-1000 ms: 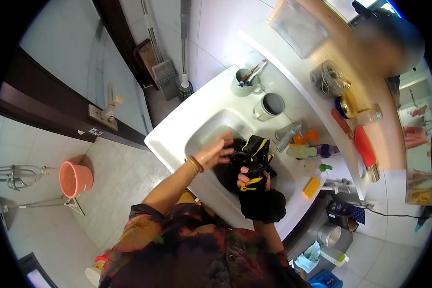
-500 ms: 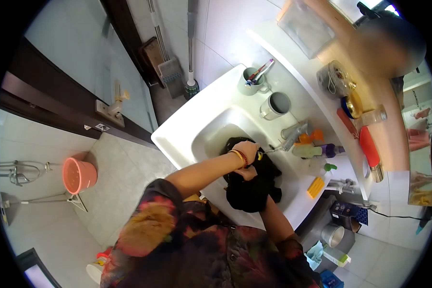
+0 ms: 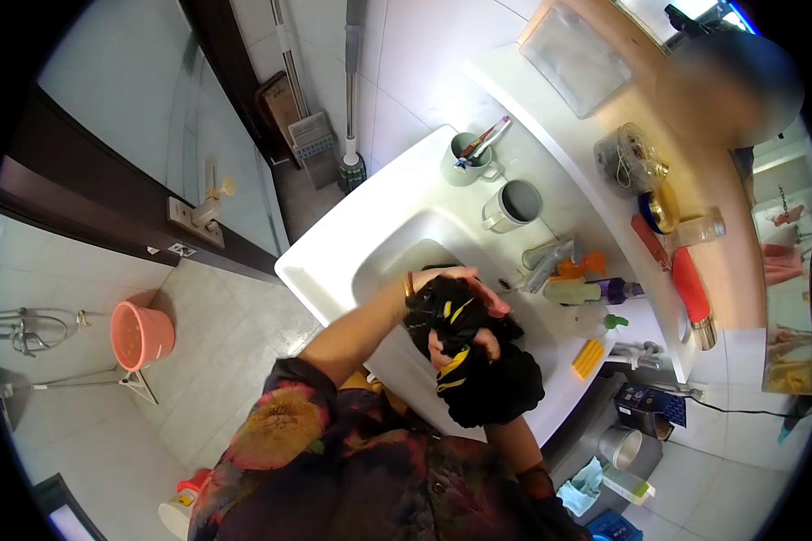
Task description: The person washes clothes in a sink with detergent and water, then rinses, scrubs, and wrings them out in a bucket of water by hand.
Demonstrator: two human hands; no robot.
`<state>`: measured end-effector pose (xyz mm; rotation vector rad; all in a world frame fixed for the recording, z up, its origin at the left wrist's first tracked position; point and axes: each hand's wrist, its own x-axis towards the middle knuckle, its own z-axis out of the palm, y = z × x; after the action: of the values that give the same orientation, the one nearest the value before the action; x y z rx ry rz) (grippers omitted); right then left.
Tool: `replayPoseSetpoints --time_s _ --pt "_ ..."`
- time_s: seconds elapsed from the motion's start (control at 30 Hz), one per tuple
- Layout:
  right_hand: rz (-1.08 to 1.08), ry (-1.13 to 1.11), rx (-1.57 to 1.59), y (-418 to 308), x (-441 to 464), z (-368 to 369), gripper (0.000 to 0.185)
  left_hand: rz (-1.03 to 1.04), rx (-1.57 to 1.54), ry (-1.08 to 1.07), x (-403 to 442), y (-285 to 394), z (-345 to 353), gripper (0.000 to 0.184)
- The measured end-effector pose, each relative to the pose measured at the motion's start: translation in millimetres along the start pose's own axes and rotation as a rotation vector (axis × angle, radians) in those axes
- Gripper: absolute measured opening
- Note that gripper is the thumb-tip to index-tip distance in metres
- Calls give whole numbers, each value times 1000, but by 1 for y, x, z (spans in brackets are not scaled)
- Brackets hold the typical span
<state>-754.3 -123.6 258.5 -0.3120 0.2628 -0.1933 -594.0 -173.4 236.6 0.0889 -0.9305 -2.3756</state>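
Observation:
Black cloth with yellow stripes (image 3: 457, 308) is bunched up over the basin of the white sink (image 3: 320, 257). My left hand (image 3: 485, 293) lies against the far side of the bundle, its fingers stretched out; part of the palm is hidden by cloth. Lower down, my right hand (image 3: 467, 346) has its fingers curled round the cloth and a yellow-striped fold. A thick black part of the bundle (image 3: 496, 392) hangs over my right wrist.
Behind the basin are a mug with toothbrushes (image 3: 465, 169), a grey mug (image 3: 512, 206), a tap (image 3: 546, 261) and bottles. A yellow sponge-like block (image 3: 588, 359) sits on the sink's right side. The shelf holds jars and a red-handled brush (image 3: 688, 279). An orange bucket (image 3: 143, 336) stands left.
My left hand went from raised and spread to closed at the cloth, and now its fingers are stretched against it. My right hand has kept hold; the bundle is lifted, showing more yellow stripes than half a second ago.

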Motion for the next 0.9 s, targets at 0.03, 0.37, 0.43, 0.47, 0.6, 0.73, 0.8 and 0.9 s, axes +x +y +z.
replayPoseSetpoints --time_s 0.03,0.37,0.43,0.47,0.6,0.73,0.8,0.9 --pt "-7 -75 52 -2 6 3 50 208 -285 -20 -2 -6 10 71" --pt "-168 472 -301 -7 -8 30 44 342 308 675 -3 36 70 31" --pt "-171 420 -396 -16 1 5 42 93 682 706 2 42 65 31" --pt "-214 483 -609 -14 7 -7 42 0 865 804 9 34 55 32" --pt "-308 623 -928 -7 20 -48 35 -186 1134 935 25 11 19 40" --pt "-277 852 -1639 13 34 -110 37 -242 1477 1017 36 -21 -6 41" --pt "-118 945 -1842 19 36 -130 39 -452 1380 1068 40 -30 -14 43" --pt "-66 975 -1841 21 34 -124 38 -472 1363 1087 42 -42 -18 40"
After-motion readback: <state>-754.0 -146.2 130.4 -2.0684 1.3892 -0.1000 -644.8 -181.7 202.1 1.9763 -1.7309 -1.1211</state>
